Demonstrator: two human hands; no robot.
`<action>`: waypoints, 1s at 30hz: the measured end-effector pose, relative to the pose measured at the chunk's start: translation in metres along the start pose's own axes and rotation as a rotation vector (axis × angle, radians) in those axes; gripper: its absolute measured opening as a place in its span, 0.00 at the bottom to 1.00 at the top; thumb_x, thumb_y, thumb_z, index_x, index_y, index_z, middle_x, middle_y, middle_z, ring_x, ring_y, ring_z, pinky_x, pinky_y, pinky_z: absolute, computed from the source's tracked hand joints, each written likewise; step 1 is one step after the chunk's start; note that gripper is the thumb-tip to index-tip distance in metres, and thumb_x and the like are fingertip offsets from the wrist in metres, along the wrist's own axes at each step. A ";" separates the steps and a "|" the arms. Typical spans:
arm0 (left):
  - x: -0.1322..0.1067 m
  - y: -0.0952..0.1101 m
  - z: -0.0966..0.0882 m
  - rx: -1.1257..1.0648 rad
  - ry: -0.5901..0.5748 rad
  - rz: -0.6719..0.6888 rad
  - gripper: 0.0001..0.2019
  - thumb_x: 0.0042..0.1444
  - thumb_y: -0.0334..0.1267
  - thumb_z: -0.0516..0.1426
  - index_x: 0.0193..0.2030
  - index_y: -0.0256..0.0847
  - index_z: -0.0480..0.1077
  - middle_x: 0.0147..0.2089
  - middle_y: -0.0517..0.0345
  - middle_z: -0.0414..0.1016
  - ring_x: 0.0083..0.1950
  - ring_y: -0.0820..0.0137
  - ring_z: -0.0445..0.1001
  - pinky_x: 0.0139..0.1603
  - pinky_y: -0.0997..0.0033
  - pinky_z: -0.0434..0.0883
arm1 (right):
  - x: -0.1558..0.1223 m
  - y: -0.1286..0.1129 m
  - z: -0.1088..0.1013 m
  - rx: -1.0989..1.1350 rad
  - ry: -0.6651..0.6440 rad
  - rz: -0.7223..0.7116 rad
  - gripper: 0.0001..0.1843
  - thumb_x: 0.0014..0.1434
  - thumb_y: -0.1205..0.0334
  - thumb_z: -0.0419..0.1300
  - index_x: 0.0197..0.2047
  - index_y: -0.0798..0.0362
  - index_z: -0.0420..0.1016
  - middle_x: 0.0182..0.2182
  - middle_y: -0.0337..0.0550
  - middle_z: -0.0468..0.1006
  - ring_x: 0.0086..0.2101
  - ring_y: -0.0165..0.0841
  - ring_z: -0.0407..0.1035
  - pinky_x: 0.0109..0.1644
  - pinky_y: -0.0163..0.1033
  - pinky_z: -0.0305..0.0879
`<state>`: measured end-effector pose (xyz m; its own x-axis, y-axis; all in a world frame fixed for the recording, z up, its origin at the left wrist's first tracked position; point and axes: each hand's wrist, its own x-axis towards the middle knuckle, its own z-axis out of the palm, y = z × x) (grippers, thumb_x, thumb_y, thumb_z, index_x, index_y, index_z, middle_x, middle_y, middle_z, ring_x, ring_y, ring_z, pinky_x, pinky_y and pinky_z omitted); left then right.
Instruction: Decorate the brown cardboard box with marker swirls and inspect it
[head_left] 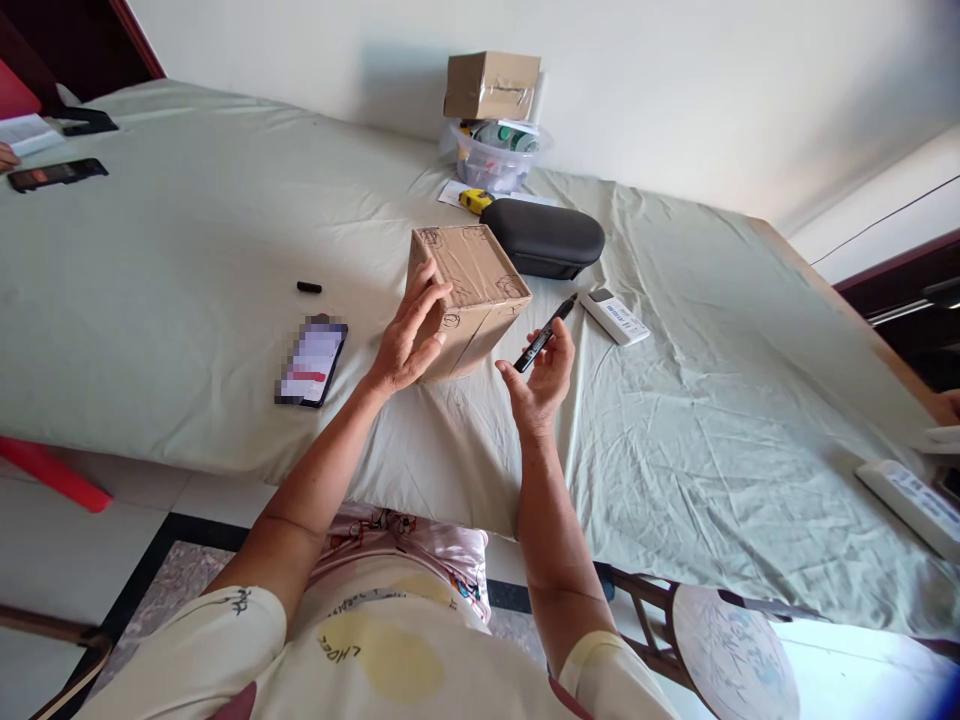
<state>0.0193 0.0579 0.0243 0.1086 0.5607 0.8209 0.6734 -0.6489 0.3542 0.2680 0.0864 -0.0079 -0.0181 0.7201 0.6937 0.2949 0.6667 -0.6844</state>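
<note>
A brown cardboard box (480,270) stands on the pale green sheet (187,300) in the middle of the view. My left hand (409,340) rests flat against the box's left side with its fingers stretched out. My right hand (541,378) hovers just right of the box and pinches a black marker (545,333) that points up and away. The marker's black cap (308,288) lies apart on the sheet, left of the box.
A phone (312,362) lies near the front edge, left of my left arm. Behind the box are a black case (544,238), a white remote (615,317), a yellow tape measure (475,200), a plastic tub (496,158) and a small carton (491,85). Another remote (911,503) lies far right.
</note>
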 end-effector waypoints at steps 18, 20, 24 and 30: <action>0.004 0.000 0.001 0.068 -0.058 -0.114 0.34 0.75 0.64 0.33 0.80 0.54 0.50 0.86 0.49 0.52 0.87 0.60 0.51 0.82 0.45 0.61 | -0.018 -0.080 0.024 -0.108 -0.153 -0.532 0.34 0.72 0.48 0.64 0.75 0.41 0.60 0.44 0.47 0.78 0.44 0.40 0.77 0.48 0.49 0.81; 0.005 0.000 0.001 0.040 -0.058 -0.111 0.36 0.74 0.66 0.31 0.80 0.53 0.51 0.86 0.48 0.52 0.87 0.61 0.51 0.81 0.45 0.63 | -0.017 -0.082 0.026 -0.109 -0.140 -0.542 0.28 0.75 0.52 0.60 0.74 0.42 0.62 0.44 0.48 0.79 0.43 0.40 0.77 0.47 0.47 0.81; 0.006 0.001 0.000 0.028 -0.068 -0.121 0.38 0.72 0.68 0.30 0.79 0.53 0.51 0.85 0.48 0.54 0.87 0.61 0.51 0.81 0.45 0.64 | -0.016 -0.084 0.028 -0.078 -0.173 -0.514 0.26 0.76 0.55 0.57 0.74 0.42 0.63 0.48 0.50 0.79 0.46 0.40 0.78 0.49 0.48 0.81; 0.005 -0.004 -0.001 0.039 -0.070 -0.095 0.37 0.73 0.67 0.31 0.80 0.54 0.50 0.85 0.49 0.53 0.87 0.61 0.51 0.81 0.45 0.64 | -0.017 -0.083 0.029 -0.078 -0.192 -0.506 0.26 0.76 0.57 0.54 0.75 0.42 0.62 0.48 0.50 0.79 0.46 0.41 0.79 0.48 0.49 0.82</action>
<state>0.0168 0.0624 0.0272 0.0928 0.6539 0.7509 0.7106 -0.5718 0.4101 0.2163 0.0239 0.0309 -0.3480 0.3397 0.8738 0.2740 0.9282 -0.2517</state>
